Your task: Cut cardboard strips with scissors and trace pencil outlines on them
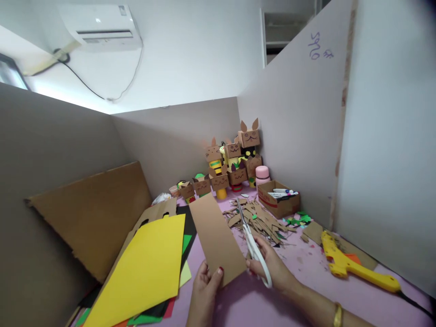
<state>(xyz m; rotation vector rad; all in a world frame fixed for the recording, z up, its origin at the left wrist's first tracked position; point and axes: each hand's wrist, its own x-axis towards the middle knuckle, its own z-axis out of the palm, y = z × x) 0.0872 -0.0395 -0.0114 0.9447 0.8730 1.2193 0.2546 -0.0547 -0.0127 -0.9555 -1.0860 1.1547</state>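
A long brown cardboard strip (214, 236) is held up over the purple table, tilted away from me. My left hand (207, 282) pinches its lower end, thumb on the front face and fingers behind. In my right hand (267, 263) is a pair of scissors (251, 240) with white handles, the blades pointing up and away. They look closed or nearly so, beside the strip's right edge. The fingertips of my right hand are close to the strip's lower right corner; I cannot tell whether they touch it.
Cardboard scraps (262, 218) lie beyond the scissors. Cardboard animal figures (220, 179) stand at the back, near a pink bottle (262, 175) and a box of markers (279, 204). At right lies a yellow glue gun (357, 268). Yellow paper (146, 263) and large cardboard (98, 213) are at left.
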